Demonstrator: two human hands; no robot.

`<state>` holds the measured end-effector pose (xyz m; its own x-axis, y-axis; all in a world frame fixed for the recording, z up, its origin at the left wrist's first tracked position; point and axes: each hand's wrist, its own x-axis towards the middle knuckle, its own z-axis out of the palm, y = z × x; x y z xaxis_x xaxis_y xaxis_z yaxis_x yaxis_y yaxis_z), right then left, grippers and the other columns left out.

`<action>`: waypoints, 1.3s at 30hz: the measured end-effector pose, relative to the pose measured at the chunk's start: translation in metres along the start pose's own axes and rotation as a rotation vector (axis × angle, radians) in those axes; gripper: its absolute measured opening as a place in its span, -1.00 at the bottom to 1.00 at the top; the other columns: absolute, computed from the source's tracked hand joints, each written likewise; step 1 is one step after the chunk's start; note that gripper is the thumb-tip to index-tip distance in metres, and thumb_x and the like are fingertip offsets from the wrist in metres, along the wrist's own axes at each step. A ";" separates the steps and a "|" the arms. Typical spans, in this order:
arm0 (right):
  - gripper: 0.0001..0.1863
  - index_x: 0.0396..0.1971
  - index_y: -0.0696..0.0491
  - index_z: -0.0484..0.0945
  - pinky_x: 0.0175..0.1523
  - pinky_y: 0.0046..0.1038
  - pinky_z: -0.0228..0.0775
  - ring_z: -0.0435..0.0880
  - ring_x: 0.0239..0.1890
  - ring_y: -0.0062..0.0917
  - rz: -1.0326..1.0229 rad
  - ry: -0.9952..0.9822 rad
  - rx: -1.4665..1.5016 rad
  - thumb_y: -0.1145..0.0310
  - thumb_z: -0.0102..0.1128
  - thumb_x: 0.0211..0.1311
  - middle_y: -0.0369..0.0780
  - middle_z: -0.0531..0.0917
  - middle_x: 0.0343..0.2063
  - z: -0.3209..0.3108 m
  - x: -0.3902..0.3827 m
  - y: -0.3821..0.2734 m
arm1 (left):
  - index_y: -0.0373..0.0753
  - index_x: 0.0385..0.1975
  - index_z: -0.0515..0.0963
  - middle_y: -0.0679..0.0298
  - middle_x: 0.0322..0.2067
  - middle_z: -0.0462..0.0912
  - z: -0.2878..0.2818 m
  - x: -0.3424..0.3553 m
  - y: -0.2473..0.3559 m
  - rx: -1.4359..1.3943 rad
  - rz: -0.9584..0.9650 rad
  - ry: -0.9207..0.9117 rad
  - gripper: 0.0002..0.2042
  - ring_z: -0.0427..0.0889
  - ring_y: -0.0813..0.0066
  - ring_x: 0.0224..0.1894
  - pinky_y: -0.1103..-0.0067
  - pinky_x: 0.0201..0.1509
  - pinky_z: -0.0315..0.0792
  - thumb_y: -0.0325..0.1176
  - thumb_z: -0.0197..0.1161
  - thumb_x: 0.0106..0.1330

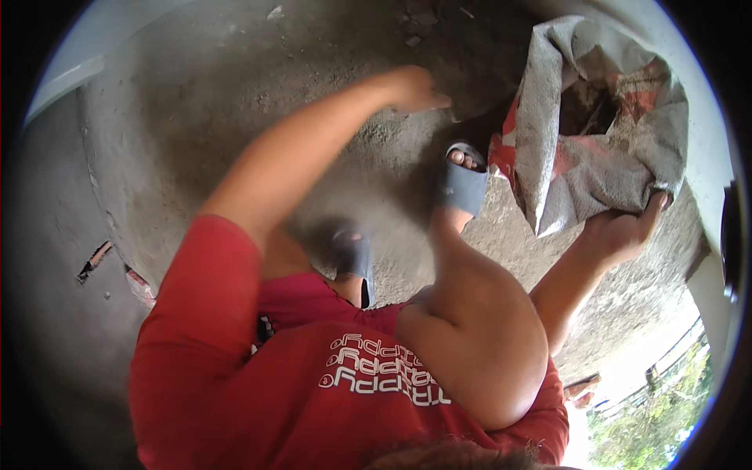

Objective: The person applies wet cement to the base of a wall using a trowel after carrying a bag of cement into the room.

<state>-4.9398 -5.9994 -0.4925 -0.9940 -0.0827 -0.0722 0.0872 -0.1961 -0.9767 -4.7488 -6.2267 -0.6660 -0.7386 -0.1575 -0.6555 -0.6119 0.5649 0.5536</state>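
A grey-white woven sack [580, 184] with red patches stands at the upper right, its mouth open and its rim folded outward. Dark contents show inside, too dim to name. My right hand [623, 235] grips the sack's near right edge, the fingers partly hidden. To the left of the sack, above the concrete floor, my left hand [413, 90] reaches out with its fingers drawn together. A small pale bit shows just below those fingertips; whether they hold it is unclear.
My feet, in grey slide sandals [464, 188], are on the dusty concrete floor [196, 133], one close beside the sack. A pale wall [709, 141] rises behind the sack. Small debris [413, 41] lies at the far side. A broken slot [95, 261] marks the grey surface at left.
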 end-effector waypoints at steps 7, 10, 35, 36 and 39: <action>-0.52 0.16 0.30 0.36 0.29 -0.09 0.31 0.45 0.18 -0.14 0.045 -0.004 -0.051 0.24 -0.01 0.43 0.02 0.47 0.13 -0.003 -0.005 0.017 | -0.26 -0.17 0.67 0.28 -0.49 0.63 -0.024 0.006 -0.084 -0.557 -0.292 0.138 -0.50 0.49 0.49 -0.49 0.50 -0.37 0.45 0.12 0.12 0.37; -0.53 0.15 0.31 0.37 0.29 -0.10 0.32 0.46 0.18 -0.15 0.043 0.063 -0.073 0.24 -0.01 0.43 0.01 0.47 0.12 -0.018 0.002 0.020 | -0.24 -0.14 0.66 0.20 -0.48 0.66 0.001 -0.002 -0.055 -0.488 -0.325 0.284 -0.51 0.60 0.34 -0.41 0.41 -0.31 0.49 0.11 0.09 0.39; -0.64 -0.11 0.32 0.54 0.09 -0.33 0.51 0.59 0.00 -0.33 0.032 0.061 0.023 0.28 0.16 0.35 -0.03 0.59 -0.08 -0.008 -0.002 0.018 | -0.28 -0.24 0.54 -0.02 -0.29 0.67 0.008 -0.122 -0.050 0.305 -0.206 0.308 -0.62 0.64 -0.09 -0.18 0.13 -0.12 0.49 -0.02 0.05 0.41; -0.64 -0.11 0.32 0.54 0.09 -0.33 0.51 0.59 -0.01 -0.33 0.036 0.056 0.020 0.28 0.16 0.35 -0.03 0.59 -0.08 -0.006 -0.003 0.016 | -0.27 -0.24 0.55 -0.01 -0.28 0.67 0.010 -0.123 -0.050 0.324 -0.214 0.333 -0.63 0.63 -0.10 -0.17 0.12 -0.11 0.49 -0.03 0.05 0.40; -0.65 -0.10 0.31 0.53 0.09 -0.34 0.50 0.59 -0.01 -0.34 0.047 0.056 0.013 0.28 0.15 0.35 -0.04 0.59 -0.08 -0.004 -0.005 0.015 | -0.25 -0.25 0.56 0.01 -0.28 0.68 -0.008 -0.095 -0.040 0.263 -0.359 0.418 -0.63 0.63 -0.10 -0.17 0.13 -0.09 0.49 -0.03 0.07 0.39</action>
<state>-4.9335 -5.9981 -0.5080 -0.9909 -0.0369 -0.1294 0.1342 -0.2059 -0.9693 -4.6565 -6.2409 -0.6218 -0.5805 -0.6497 -0.4908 -0.7921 0.5902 0.1556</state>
